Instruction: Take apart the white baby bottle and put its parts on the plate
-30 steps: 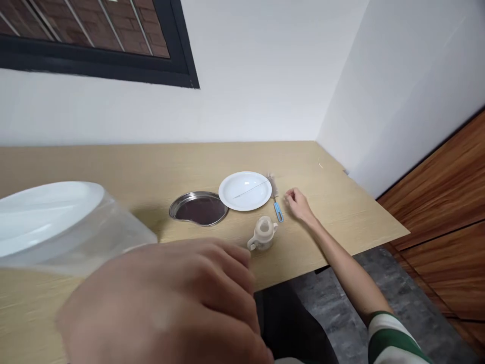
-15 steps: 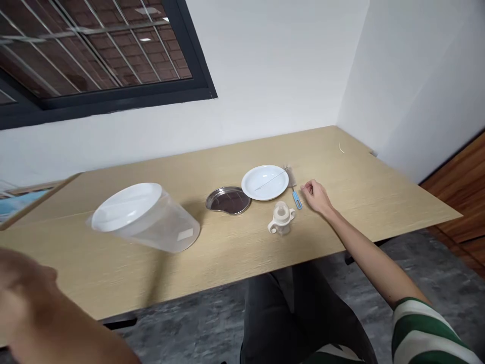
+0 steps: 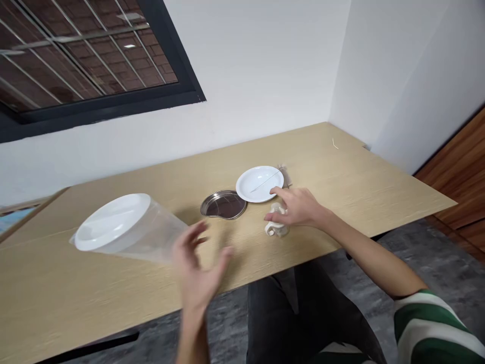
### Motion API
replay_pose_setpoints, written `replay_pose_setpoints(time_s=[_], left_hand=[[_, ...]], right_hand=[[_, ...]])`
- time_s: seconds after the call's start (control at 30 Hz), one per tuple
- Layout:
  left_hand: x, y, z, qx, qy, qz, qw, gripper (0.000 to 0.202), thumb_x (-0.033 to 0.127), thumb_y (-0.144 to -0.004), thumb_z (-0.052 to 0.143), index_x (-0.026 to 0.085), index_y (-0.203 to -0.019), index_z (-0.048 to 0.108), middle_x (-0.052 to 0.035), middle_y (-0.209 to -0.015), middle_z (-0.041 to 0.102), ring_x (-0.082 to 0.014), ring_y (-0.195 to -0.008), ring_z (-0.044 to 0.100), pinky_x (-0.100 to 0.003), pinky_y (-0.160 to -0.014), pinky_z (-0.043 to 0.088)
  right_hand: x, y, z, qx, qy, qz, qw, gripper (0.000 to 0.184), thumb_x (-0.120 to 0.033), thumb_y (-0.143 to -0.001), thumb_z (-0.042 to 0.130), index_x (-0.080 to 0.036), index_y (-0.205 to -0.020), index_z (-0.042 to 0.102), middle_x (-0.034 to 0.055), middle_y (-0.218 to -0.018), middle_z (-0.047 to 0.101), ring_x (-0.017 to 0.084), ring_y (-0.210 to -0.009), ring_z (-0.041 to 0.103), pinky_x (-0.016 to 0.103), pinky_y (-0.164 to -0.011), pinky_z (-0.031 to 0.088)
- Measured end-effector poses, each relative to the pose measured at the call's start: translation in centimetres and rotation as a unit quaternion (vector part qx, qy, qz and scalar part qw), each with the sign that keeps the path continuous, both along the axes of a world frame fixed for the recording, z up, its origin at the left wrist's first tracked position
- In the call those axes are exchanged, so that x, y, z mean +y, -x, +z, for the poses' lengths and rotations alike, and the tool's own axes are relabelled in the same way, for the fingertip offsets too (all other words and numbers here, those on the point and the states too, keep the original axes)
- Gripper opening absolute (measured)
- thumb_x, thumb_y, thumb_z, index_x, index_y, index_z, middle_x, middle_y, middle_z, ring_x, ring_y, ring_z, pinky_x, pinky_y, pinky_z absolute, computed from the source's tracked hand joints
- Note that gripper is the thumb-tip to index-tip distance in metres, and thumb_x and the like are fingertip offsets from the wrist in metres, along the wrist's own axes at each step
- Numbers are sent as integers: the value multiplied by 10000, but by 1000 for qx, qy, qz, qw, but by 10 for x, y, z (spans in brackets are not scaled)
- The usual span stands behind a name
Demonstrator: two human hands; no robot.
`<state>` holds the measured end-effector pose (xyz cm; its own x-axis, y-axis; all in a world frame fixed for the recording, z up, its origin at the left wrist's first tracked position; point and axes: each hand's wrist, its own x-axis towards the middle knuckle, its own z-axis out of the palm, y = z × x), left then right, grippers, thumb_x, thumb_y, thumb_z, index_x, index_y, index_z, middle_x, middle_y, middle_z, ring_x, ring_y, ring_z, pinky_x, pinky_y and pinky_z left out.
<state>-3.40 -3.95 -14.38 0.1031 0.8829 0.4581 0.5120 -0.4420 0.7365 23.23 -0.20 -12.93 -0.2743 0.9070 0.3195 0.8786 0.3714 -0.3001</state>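
Over a small clear baby bottle with cream handles [image 3: 278, 230] my right hand [image 3: 297, 206] is spread, thumb and forefinger apart above its top. Whether the fingers touch the bottle is hard to make out. My left hand [image 3: 200, 270], a little blurred, hovers over the table's front part with its fingers apart and nothing in them. Just behind it stands a clear plastic bucket with a white lid [image 3: 113, 222], partly hidden by that hand. A white oval dish [image 3: 250, 184] with a thin straight rod across it lies behind the bottle.
A kidney-shaped metal tray [image 3: 223, 206] lies left of the dish, touching or close to its edge. Beyond my right hand a bristly brush head [image 3: 285, 177] shows. A thin bent white piece [image 3: 335, 144] lies at the table's [image 3: 379, 187] far right.
My left hand has come in from the far left to beside the bucket. My right hand has moved left from beside the blue-handled brush to above the bottle, its fingers opening.
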Motion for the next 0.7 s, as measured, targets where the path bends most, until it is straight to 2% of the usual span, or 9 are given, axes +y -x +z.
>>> replay_pose_setpoints(time_s=[0.07,0.13,0.2,0.27,0.37,0.43,0.5,0.6,0.7], left_hand=[[10,-29,-15,-14,30,-17,999,917,506,-680,865,294,-1443,404,-85,-1480,479,-370,-1351,470,-592,-1075,458],[21,-63,-30,-37,72,-57,995,1004,466,-607,903,211,-1437,400,-134,-1457,502,-351,-1334,491,-536,-1103,439],[31,-93,-41,-73,96,-95,988,876,387,-602,883,179,-1356,488,-128,-1317,615,-317,-1196,601,-442,-1001,510],[40,-111,-48,-103,93,-84,987,710,327,-626,821,169,-1267,560,-102,-1152,692,-284,-1025,670,-369,-864,540],[48,-117,-56,-77,101,-53,991,492,284,-640,769,154,-1097,639,-72,-925,719,-257,-836,680,-306,-704,498],[50,-114,-61,27,121,-52,991,261,267,-661,761,156,-873,658,-64,-777,692,-251,-731,659,-289,-615,430],[50,-111,-63,120,126,-63,983,151,250,-702,743,163,-735,624,-68,-713,669,-248,-685,646,-286,-576,373],[48,-110,-65,163,118,-73,977,141,244,-739,735,158,-737,623,-79,-736,681,-248,-692,657,-284,-576,356],[49,-113,-68,183,112,-57,975,159,254,-724,758,155,-767,641,-88,-766,695,-256,-707,667,-289,-591,359]], right_hand=[[0,14,8,-72,11,-7,997,752,-836,-841,460,-165,-1132,634,117,-857,701,275,-769,651,304,-625,340],[2,23,10,-116,19,-14,993,628,-745,-870,500,-160,-1021,672,133,-848,711,281,-754,657,312,-620,334],[3,27,8,-135,16,-19,991,460,-593,-890,540,-160,-934,692,127,-826,716,268,-738,658,315,-618,328],[4,27,4,-135,7,-28,990,375,-498,-880,544,-160,-902,705,118,-815,719,255,-725,656,316,-613,319],[3,26,-3,-121,-3,-41,992,380,-489,-867,529,-156,-879,712,117,-813,721,250,-715,649,319,-604,303],[2,27,-6,-119,-4,-41,992,381,-486,-854,531,-153,-863,717,120,-791,718,255,-711,643,324,-602,292],[1,28,-7,-127,-4,-29,991,385,-478,-848,526,-148,-852,724,125,-772,713,260,-699,632,331,-602,283],[3,30,-5,-139,-2,-3,990,396,-469,-852,509,-143,-844,734,130,-763,709,261,-683,617,340,-604,272],[9,28,1,-143,20,9,989,379,-457,-841,521,-145,-804,733,127,-727,695,247,-660,597,337,-602,264]])
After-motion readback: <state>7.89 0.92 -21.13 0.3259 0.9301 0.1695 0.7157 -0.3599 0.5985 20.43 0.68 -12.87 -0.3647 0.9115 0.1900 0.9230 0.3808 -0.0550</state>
